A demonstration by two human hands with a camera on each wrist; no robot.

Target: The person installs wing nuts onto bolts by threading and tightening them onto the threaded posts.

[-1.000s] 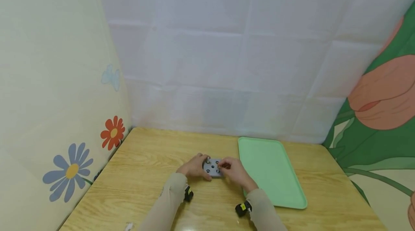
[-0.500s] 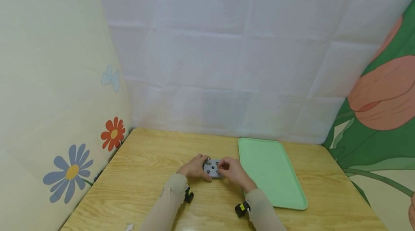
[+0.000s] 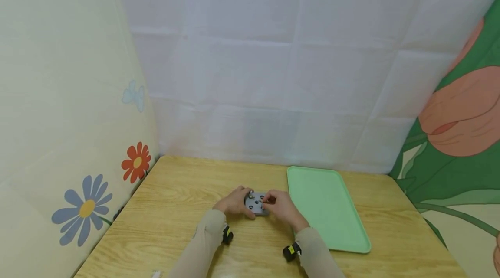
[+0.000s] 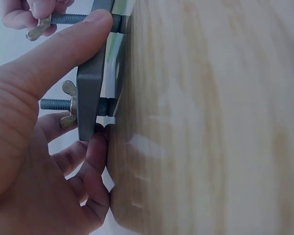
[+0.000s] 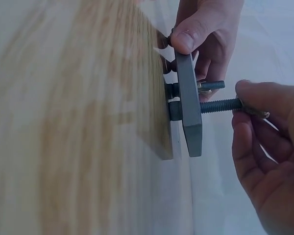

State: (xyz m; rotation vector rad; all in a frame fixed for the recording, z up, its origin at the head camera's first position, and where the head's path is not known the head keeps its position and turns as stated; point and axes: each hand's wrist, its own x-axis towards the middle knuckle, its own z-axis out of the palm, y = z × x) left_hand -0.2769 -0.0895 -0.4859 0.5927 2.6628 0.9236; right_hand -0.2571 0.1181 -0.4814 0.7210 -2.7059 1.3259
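Observation:
A grey plate (image 3: 255, 210) with several holes stands a little above the table on bolt heads. My left hand (image 3: 235, 201) grips its left side, thumb on the near edge and fingers round the far side. In the left wrist view one threaded bolt (image 4: 54, 104) passes through the plate, with a brass-coloured wing nut (image 4: 72, 104) on it against the plate. My right hand (image 3: 283, 207) pinches a second wing nut (image 5: 256, 113) at the free end of another bolt (image 5: 220, 106), apart from the plate. Its fingers partly hide that nut.
A light green tray (image 3: 328, 208) lies right of the plate, close to the right forearm. The wooden table (image 3: 187, 182) meets a white cloth backdrop (image 3: 234, 74) behind. A small white scrap (image 3: 156, 274) lies at the near edge.
Almost nothing differs. The left hand keeps its grip on the plate, while the right fingers shift slightly at the wing nut.

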